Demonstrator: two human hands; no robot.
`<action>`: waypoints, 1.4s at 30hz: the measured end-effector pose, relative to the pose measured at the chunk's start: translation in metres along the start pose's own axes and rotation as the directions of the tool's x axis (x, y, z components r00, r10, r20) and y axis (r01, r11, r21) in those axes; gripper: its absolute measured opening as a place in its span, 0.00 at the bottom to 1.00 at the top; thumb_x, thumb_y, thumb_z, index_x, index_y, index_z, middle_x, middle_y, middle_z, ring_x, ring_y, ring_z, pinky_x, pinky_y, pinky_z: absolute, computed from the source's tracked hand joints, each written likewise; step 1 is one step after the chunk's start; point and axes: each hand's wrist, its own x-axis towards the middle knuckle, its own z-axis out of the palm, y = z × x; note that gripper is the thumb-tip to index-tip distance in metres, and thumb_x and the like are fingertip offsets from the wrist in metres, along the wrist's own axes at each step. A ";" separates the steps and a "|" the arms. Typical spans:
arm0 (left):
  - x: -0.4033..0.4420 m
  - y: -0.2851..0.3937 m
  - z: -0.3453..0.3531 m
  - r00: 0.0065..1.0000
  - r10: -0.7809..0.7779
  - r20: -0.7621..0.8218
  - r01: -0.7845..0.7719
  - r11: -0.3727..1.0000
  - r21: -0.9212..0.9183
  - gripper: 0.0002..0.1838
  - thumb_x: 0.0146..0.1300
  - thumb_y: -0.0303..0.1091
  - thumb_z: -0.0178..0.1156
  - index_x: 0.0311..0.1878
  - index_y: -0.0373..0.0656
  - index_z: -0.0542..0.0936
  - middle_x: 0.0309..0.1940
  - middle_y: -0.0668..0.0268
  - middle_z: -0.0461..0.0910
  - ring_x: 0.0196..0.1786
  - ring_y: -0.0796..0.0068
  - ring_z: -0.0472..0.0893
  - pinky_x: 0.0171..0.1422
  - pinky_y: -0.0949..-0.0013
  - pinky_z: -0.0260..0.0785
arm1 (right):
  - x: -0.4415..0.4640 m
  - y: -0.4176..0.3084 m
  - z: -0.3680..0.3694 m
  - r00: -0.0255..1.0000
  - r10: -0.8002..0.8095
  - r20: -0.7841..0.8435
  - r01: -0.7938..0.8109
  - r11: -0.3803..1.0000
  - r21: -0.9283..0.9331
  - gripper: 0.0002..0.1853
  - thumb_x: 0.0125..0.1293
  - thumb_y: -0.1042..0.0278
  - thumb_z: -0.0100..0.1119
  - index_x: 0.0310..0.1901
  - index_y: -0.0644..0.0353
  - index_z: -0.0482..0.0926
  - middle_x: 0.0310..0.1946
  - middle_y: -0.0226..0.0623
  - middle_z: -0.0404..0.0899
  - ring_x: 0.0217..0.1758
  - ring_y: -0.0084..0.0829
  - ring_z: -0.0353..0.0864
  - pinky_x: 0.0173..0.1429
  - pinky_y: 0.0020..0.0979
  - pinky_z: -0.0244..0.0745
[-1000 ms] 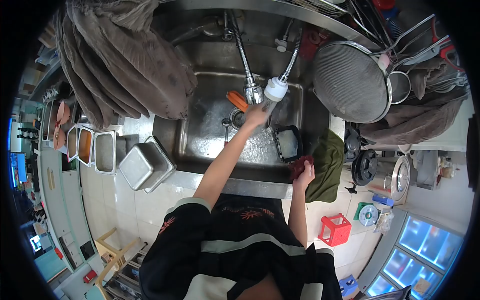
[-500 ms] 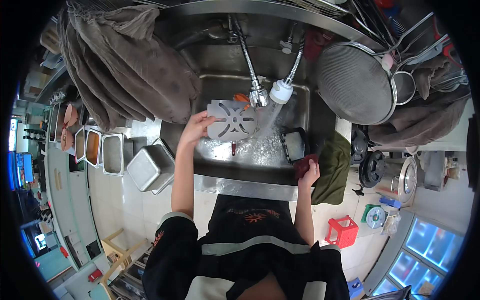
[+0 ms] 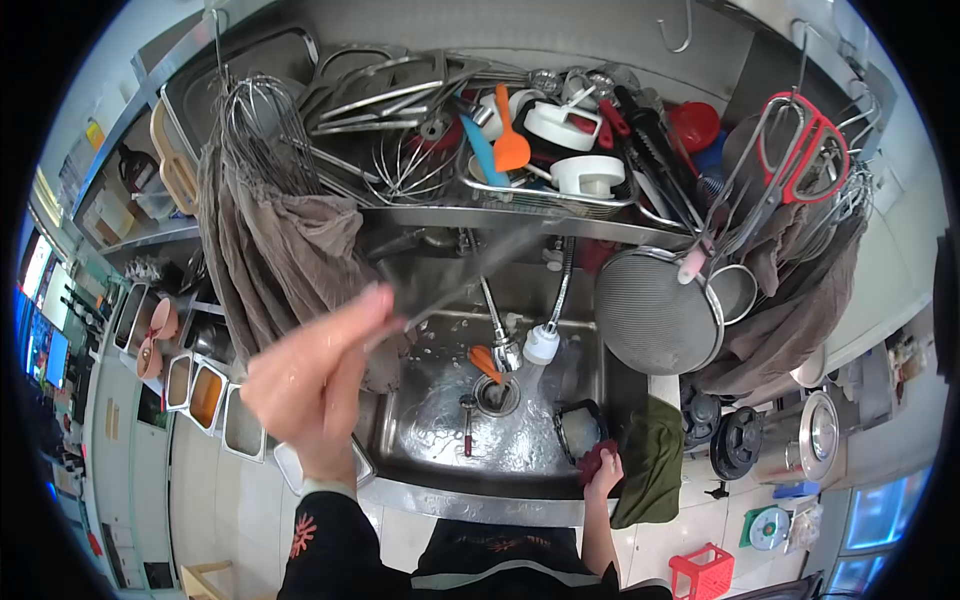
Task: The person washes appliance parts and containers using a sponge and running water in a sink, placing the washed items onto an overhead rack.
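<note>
Since it's thin and flat, you seem to pinch the blurred grey sheet by its near edge, left thumb and fingers closed on it, leaving most of it uncovered; it's up over the sink's far left. Your left hand is clear of the white plastic tap head. Your right hand clamps a dark red cloth-like pad beside the black-rimmed container, probably handy for scrubbing.
</note>
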 end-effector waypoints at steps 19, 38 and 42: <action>-0.198 -0.136 0.166 0.230 -0.488 0.842 0.950 0.300 -0.086 0.21 0.60 0.46 0.48 0.46 0.37 0.70 0.32 0.66 0.74 0.35 0.79 0.72 0.40 0.75 0.66 | 0.009 0.017 -0.042 1.000 -0.005 -0.009 0.002 0.968 -0.252 0.10 0.53 0.74 0.55 0.37 0.67 0.74 0.23 0.31 0.74 0.21 0.19 0.70 0.24 0.21 0.67; -0.303 -0.101 0.110 -0.308 -0.532 0.789 0.925 -0.361 0.118 0.23 0.61 0.44 0.44 0.55 0.40 0.64 0.50 0.61 0.70 0.50 0.69 0.72 0.49 0.70 0.65 | 0.139 0.130 -0.043 0.819 0.549 0.164 0.430 -0.400 -0.809 0.10 0.49 0.67 0.51 0.33 0.57 0.78 0.36 0.38 0.77 0.41 0.35 0.77 0.44 0.29 0.72; -0.347 -0.083 0.109 -0.461 -0.396 0.794 0.846 -0.465 0.259 0.20 0.62 0.42 0.42 0.53 0.41 0.67 0.48 0.64 0.72 0.47 0.75 0.73 0.48 0.72 0.65 | 0.182 0.097 -0.088 0.520 0.801 0.296 0.221 0.209 -0.953 0.10 0.45 0.63 0.57 0.29 0.58 0.78 0.34 0.38 0.76 0.33 0.30 0.75 0.39 0.29 0.70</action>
